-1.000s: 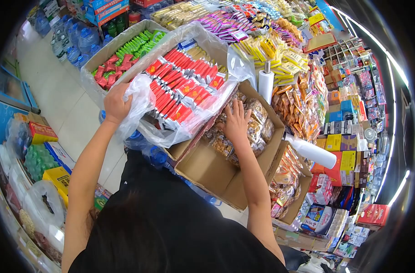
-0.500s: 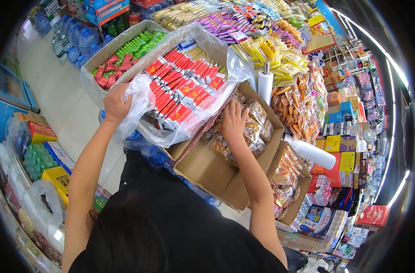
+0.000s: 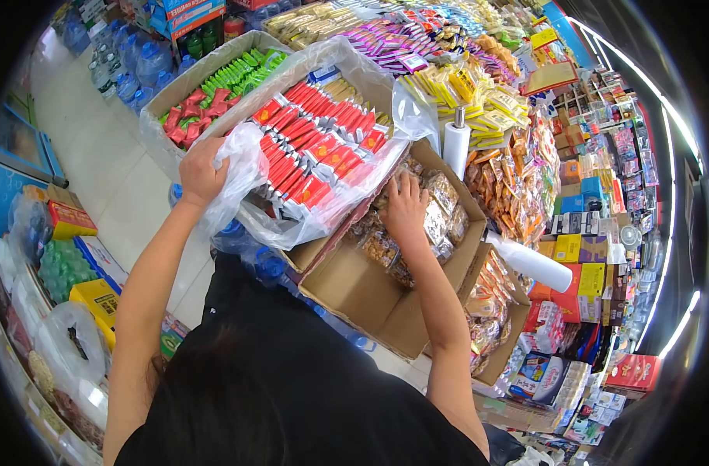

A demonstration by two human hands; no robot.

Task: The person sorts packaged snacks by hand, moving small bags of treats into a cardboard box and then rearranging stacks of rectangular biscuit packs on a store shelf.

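My left hand (image 3: 203, 172) is closed on a crumpled clear plastic bag (image 3: 240, 159) at the left edge of a plastic-lined box (image 3: 335, 221). Red-and-white wrapped snacks (image 3: 296, 136) lie in rows inside that box. To its right, my right hand (image 3: 405, 210) rests on clear packets of brown snacks (image 3: 440, 206) in a cardboard box (image 3: 358, 291). Its fingers are apart and slightly bent, and I see no packet gripped in them. The near part of this box shows bare cardboard.
Green and red sweets (image 3: 238, 89) fill a box at the far left. White plastic rolls (image 3: 456, 144) stand and lie by the right-hand boxes. Yellow packets (image 3: 486, 101) are piled beyond. Water bottles (image 3: 151, 66) stand on the floor, and stocked shelves (image 3: 603, 202) line the right.
My right hand's fingers are a little more bent on the brown snack packets, with the hand in nearly the same place. My left hand keeps its hold on the plastic bag.
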